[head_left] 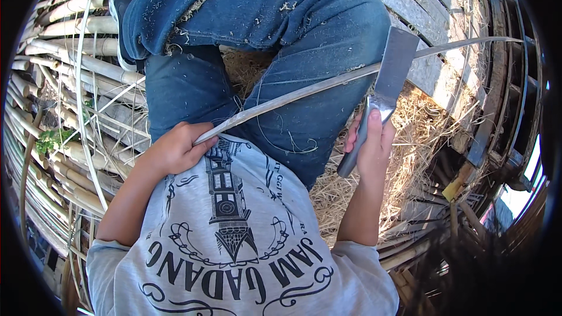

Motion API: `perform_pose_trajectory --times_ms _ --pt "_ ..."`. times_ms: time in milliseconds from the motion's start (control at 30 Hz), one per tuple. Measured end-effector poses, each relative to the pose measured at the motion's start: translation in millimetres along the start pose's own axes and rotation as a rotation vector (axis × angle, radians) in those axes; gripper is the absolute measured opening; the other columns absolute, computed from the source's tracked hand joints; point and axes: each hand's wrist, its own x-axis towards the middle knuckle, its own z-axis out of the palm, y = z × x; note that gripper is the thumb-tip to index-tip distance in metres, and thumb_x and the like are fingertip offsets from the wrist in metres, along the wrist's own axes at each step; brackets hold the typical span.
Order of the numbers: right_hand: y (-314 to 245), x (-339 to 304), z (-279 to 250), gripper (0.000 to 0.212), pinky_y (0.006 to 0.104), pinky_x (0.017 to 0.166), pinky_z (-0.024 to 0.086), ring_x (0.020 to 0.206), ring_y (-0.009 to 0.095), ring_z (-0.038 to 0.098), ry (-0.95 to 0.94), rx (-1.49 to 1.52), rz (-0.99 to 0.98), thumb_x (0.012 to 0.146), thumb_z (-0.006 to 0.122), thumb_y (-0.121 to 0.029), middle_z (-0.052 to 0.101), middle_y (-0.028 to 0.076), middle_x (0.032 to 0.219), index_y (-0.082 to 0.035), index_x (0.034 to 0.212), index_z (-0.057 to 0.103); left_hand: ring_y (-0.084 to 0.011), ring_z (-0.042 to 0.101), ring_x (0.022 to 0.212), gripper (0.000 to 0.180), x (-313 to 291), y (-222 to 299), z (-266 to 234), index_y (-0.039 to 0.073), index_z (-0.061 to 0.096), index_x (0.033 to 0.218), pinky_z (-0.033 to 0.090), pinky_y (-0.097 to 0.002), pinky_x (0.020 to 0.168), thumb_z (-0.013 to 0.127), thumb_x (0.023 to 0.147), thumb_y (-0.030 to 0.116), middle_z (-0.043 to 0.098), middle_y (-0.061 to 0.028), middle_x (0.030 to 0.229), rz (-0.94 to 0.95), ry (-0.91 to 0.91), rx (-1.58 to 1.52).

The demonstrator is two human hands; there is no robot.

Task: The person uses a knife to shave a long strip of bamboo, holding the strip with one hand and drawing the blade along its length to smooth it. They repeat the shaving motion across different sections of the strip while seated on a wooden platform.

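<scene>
My left hand (186,146) is closed round the near end of a long, pale bamboo strip (293,95), close to my shirt. From there the strip rises across my thigh to the far right. In my right hand (374,140) is a cleaver-like knife (396,64) with a broad rectangular blade and a grey handle, fingers wrapped round it. The blade points away from me and covers a short part of the strip near my knee. Whether the edge touches the strip, I cannot tell.
My bent legs in blue jeans (328,35) carry several fibre shavings. Bamboo poles (99,85) and thin strips lie to the left. Loose straw-like shavings (404,169) cover the ground at right, beside wooden boards (430,76). A slatted wooden structure (497,82) stands at the far right.
</scene>
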Motion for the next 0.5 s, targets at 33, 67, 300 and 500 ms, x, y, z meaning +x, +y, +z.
perform_pose_trajectory --times_ms 33,67,300,500 --pt "4 2 3 0.026 0.0221 0.042 0.038 0.046 0.006 0.049 0.084 0.129 0.007 0.097 0.054 -0.026 0.053 0.001 0.058 -0.001 0.089 0.056 -0.0395 0.056 0.061 0.022 2 0 -3 -0.002 0.055 0.083 0.043 -0.0428 0.057 0.054 0.093 0.018 0.057 -0.0211 0.066 -0.034 -0.02 -0.001" --pt "-2 -6 2 0.028 0.0215 0.043 0.038 0.047 0.006 0.05 -0.018 -0.045 0.022 0.097 0.054 -0.027 0.053 0.001 0.058 -0.001 0.089 0.057 -0.0393 0.057 0.062 0.022 2 0 -5 -0.002 0.055 0.083 0.043 -0.0426 0.058 0.054 0.093 0.018 0.058 -0.021 0.067 -0.067 -0.04 -0.002" --pt "3 -2 13 0.03 0.0212 0.043 0.04 0.046 0.007 0.049 0.264 0.066 -0.075 0.099 0.051 -0.029 0.052 0.003 0.058 0.0 0.09 0.052 -0.0395 0.057 0.061 0.021 2 4 -3 -0.002 0.056 0.084 0.044 -0.0423 0.058 0.054 0.092 0.017 0.058 -0.0212 0.067 -0.039 -0.025 0.01" --pt "-10 -8 -4 0.031 0.0211 0.041 0.039 0.045 0.007 0.048 0.136 -0.044 -0.047 0.099 0.05 -0.031 0.051 0.002 0.058 -0.001 0.089 0.051 -0.0396 0.057 0.061 0.02 1 -7 -1 -0.002 0.057 0.085 0.044 -0.0427 0.058 0.055 0.092 0.016 0.057 -0.0213 0.065 0.019 0.012 0.014"
